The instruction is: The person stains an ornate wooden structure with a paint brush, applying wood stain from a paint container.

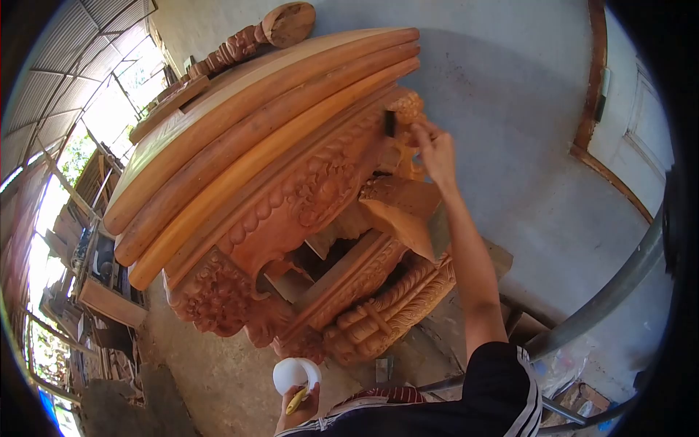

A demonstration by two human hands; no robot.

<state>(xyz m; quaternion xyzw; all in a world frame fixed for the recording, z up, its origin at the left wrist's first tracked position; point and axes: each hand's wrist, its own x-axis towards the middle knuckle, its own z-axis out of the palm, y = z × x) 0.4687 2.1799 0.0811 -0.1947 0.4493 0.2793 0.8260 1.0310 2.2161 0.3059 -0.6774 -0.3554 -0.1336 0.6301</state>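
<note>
My right hand (435, 149) is raised at the upper right corner of a carved wooden piece (320, 191), its fingers closed on a brush (390, 124) whose dark end is against the carving. Down at the bottom, my left hand (302, 406) grips a white container (295, 373), with a yellow object (296, 400) held at its side. The carved piece is reddish brown, with flower and leaf relief, and curved wooden boards (269, 120) are layered along its top.
A turned wooden post (233, 49) lies on top of the boards. Behind is a grey wall (510, 131). A dark curved metal bar (611, 298) is at the right. Shelves with wood pieces (109, 302) stand at the left. Concrete floor (211, 379) shows below.
</note>
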